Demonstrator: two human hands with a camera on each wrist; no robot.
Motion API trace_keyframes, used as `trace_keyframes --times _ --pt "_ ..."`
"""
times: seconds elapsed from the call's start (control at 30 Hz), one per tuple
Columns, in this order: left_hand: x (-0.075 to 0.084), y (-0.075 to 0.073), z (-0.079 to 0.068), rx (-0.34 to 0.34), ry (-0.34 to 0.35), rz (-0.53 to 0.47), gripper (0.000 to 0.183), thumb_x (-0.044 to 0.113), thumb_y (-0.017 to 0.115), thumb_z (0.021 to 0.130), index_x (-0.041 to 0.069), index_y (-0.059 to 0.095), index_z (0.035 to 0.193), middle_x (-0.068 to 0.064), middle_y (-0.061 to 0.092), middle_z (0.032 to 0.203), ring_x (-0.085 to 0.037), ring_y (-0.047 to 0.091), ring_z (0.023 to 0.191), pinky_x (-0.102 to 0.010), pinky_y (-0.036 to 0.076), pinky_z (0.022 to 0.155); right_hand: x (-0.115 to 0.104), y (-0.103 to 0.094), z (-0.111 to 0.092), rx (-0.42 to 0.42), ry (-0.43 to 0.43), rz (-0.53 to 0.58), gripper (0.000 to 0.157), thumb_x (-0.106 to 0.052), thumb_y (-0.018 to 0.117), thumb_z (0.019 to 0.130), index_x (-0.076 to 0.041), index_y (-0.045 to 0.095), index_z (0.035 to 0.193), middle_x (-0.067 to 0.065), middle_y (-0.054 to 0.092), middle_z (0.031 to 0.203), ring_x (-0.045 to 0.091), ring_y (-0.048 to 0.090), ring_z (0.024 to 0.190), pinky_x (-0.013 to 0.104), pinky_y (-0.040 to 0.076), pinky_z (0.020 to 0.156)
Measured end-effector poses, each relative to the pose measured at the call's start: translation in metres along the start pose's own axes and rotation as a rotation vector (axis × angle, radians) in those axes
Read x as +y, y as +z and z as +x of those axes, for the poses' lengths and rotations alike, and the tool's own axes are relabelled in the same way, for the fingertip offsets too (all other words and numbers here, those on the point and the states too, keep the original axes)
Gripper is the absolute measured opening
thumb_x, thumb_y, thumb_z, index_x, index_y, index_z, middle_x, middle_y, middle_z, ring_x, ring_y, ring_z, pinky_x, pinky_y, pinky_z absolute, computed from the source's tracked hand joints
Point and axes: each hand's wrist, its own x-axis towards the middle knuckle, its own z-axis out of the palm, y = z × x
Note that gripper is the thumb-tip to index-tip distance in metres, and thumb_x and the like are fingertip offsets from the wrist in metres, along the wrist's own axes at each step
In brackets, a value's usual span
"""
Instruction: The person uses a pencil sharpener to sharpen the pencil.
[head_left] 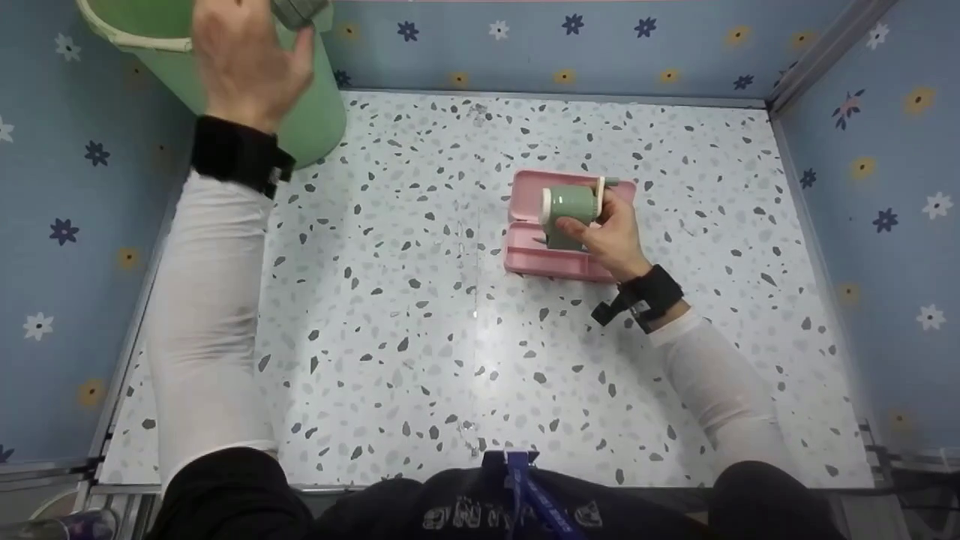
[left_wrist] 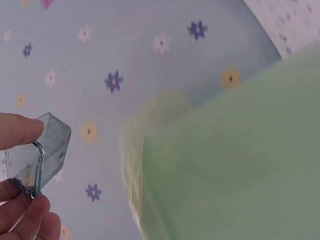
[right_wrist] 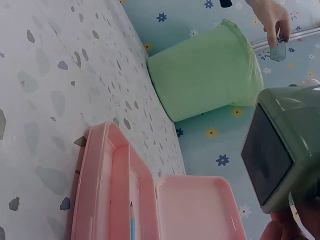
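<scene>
My left hand is raised over the green bin at the back left. Between its thumb and fingers it pinches a clear grey plastic drawer, which looks like a sharpener's shavings tray and is tilted. My right hand grips a green crank pencil sharpener above the open pink pencil case. The sharpener's dark underside shows in the right wrist view. A blue pencil lies in a compartment of the case.
A pale, see-through liner hangs over the bin's rim. The speckled white table is bordered by blue flowered panels at the back and sides. The case's lid lies folded back, away from me.
</scene>
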Motion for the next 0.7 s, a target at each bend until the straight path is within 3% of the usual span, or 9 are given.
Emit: trace_keyframes --times 0.1,0.23,0.4,0.57,0.7 --pt "0.018 0.017 -0.031 -0.089 -0.043 -0.118 0.062 0.027 0.083 0.099 0.007 0.062 0.154 -0.015 0.069 0.154 -0.031 0.062 0.145 -0.038 0.043 0.132 -0.002 0.003 0.0 -0.014 0.0 0.021 0.049 0.005 0.087 0.086 0.004 0.069 0.132 -0.01 0.079 0.112 0.01 0.074 0.105 0.027 0.059 0.101" --pt "0.039 0.046 -0.071 -0.217 -0.046 -0.333 0.053 0.021 0.088 0.095 -0.001 0.07 0.139 -0.02 0.079 0.131 -0.033 0.075 0.117 -0.045 0.063 0.106 -0.008 0.006 -0.001 -0.048 -0.011 0.048 0.058 -0.007 0.098 0.081 0.003 0.07 0.131 -0.008 0.08 0.112 0.011 0.076 0.104 0.027 0.061 0.099" --pt "0.059 0.074 -0.11 -0.436 -0.023 -0.57 0.056 0.015 0.09 0.09 -0.003 0.071 0.14 -0.022 0.08 0.13 -0.034 0.079 0.111 -0.049 0.067 0.095 -0.016 0.014 0.001 -0.099 -0.039 0.103 0.083 -0.034 0.108 0.069 0.001 0.071 0.134 -0.005 0.082 0.114 0.012 0.077 0.104 0.027 0.063 0.097" --pt "0.077 0.093 -0.136 -0.553 0.038 -0.656 0.057 0.012 0.09 0.088 -0.002 0.072 0.14 -0.021 0.081 0.13 -0.037 0.078 0.111 -0.049 0.067 0.094 -0.021 0.021 0.006 -0.142 -0.078 0.182 0.098 -0.047 0.108 0.066 0.004 0.069 0.14 0.001 0.081 0.119 0.014 0.077 0.106 0.029 0.067 0.094" --pt "0.086 0.104 -0.15 -0.632 0.065 -0.705 0.058 0.011 0.09 0.088 -0.002 0.072 0.141 -0.02 0.08 0.133 -0.036 0.079 0.113 -0.048 0.067 0.096 -0.019 0.025 0.007 -0.15 -0.076 0.232 0.101 -0.051 0.106 0.063 0.003 0.069 0.14 0.001 0.081 0.122 0.015 0.077 0.11 0.03 0.067 0.098"
